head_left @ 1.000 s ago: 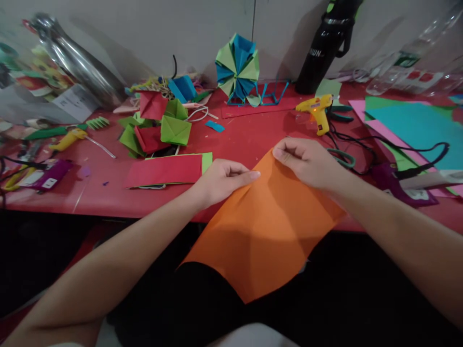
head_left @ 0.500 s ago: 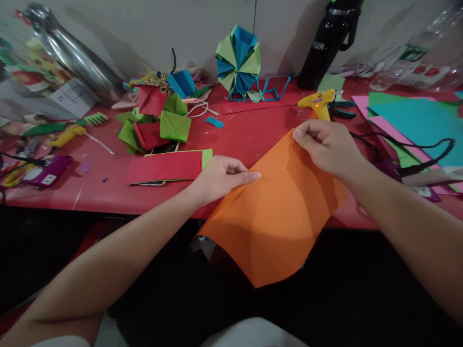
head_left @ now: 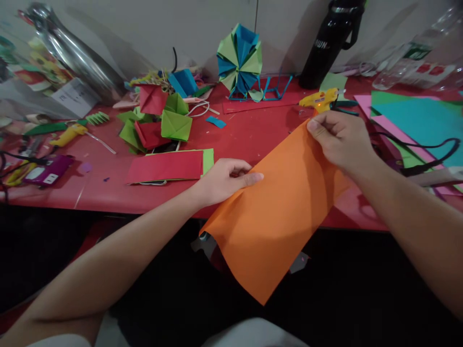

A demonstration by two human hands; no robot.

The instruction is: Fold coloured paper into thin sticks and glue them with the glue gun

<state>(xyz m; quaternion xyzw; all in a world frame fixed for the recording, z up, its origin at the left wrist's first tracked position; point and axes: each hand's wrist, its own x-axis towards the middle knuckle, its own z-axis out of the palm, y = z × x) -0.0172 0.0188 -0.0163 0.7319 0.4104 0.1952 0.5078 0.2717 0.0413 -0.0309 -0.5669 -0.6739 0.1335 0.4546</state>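
Observation:
A sheet of orange paper (head_left: 275,207) hangs between my hands, its lower corner drooping below the table's front edge. My left hand (head_left: 231,180) is closed on the sheet's upper left edge, thumb on top, with the fingers partly hidden behind. The upper right corner is pinched in my right hand (head_left: 338,137), between thumb and fingers. Just left of my left hand lies a stack of folded red paper (head_left: 166,166) over light green paper (head_left: 208,160). Behind my right hand is a yellow glue gun (head_left: 318,100).
Folded green and red paper pieces (head_left: 176,125) sit at centre left. A blue-green paper wheel (head_left: 239,60) stands at the back, near a black bottle (head_left: 331,43). Coloured sheets (head_left: 415,120) and a black cable (head_left: 430,144) lie right; a purple device (head_left: 48,171) lies left.
My right hand has moved a little to the right and up with its corner of the orange paper. The sheet's lower corner hangs slightly lower and its right side has swung inward.

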